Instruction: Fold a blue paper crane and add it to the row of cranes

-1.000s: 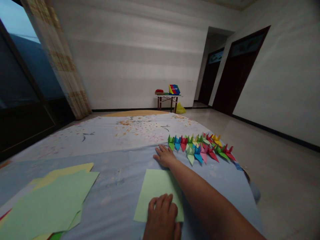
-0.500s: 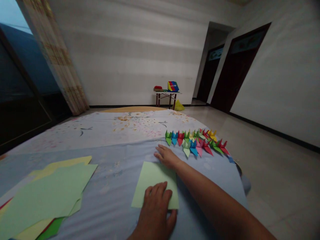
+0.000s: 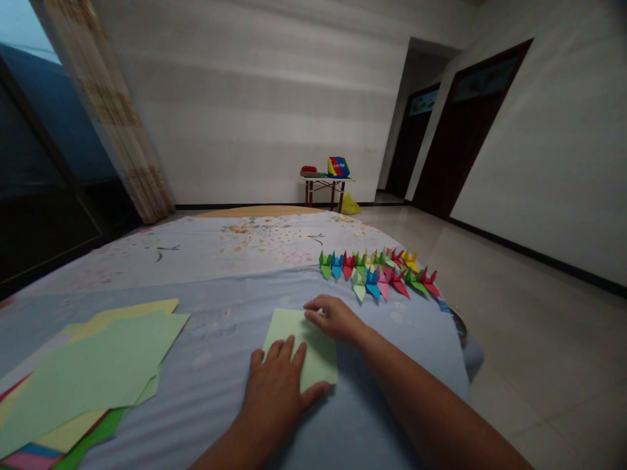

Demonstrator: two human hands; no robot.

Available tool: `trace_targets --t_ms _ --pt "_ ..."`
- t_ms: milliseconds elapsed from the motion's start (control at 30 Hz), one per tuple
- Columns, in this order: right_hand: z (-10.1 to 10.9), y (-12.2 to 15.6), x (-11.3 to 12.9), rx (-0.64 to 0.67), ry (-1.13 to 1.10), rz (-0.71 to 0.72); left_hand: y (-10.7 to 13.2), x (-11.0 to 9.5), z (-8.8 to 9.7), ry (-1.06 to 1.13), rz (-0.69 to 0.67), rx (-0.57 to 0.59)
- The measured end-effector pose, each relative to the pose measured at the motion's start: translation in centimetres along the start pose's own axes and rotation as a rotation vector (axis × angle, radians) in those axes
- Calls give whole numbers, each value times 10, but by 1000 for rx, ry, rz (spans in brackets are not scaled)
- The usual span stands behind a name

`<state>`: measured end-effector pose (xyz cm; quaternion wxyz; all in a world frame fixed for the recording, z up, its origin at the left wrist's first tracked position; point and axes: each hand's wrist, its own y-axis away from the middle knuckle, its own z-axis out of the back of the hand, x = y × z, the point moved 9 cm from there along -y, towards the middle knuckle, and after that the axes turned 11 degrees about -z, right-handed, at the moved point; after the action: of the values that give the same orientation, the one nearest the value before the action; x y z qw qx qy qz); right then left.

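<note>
Touching green paper (image 3: 318, 356), left hand (image 3: 274, 385), right hand (image 3: 333, 318), origami cranes (image 3: 377, 277) nearby

Pale green paper sheet (image 3: 318, 358), lying flat, turned askew.

Origami cranes (image 3: 372, 277), multicolored, in two rows on the bedsheet (image 3: 210, 261). Loose paper stack (image 3: 93, 365) at left, mostly green and yellow. By far wall: small table (image 3: 323, 181), colorful box (image 3: 338, 167) on top, yellow bag (image 3: 350, 206) beside its leg. Curtain (image 3: 105, 98) far left, dark door (image 3: 463, 130) right.
</note>
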<state>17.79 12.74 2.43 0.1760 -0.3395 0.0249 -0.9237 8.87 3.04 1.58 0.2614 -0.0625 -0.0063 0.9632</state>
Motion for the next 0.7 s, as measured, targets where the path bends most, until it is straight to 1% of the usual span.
trace_targets --t_ms 100,167,267,333,367,400,500,633,700 --pt "-2 15 8 103 -72 15 0 1 3 -23 8 7" --pt "-5 25 16 203 -68 71 0 4 2 -27 7 24" --pt "-11 41 27 369 5 151 -1 10 0 -10 -27 63" --pt "-15 50 32 437 81 163 0 15 1 13 -71 97" --pt "-17 53 34 452 119 169 1 19 2 24 -88 115" --pt "-18 56 36 453 156 179 2 25 3 24 -77 135" --pt "-24 62 43 427 251 218 5 38 9 33 -68 155" --pt "-24 63 53 401 280 296 7 42 16 47 -95 121" --pt "-20 61 55 385 275 304 7 40 16 53 -106 112"
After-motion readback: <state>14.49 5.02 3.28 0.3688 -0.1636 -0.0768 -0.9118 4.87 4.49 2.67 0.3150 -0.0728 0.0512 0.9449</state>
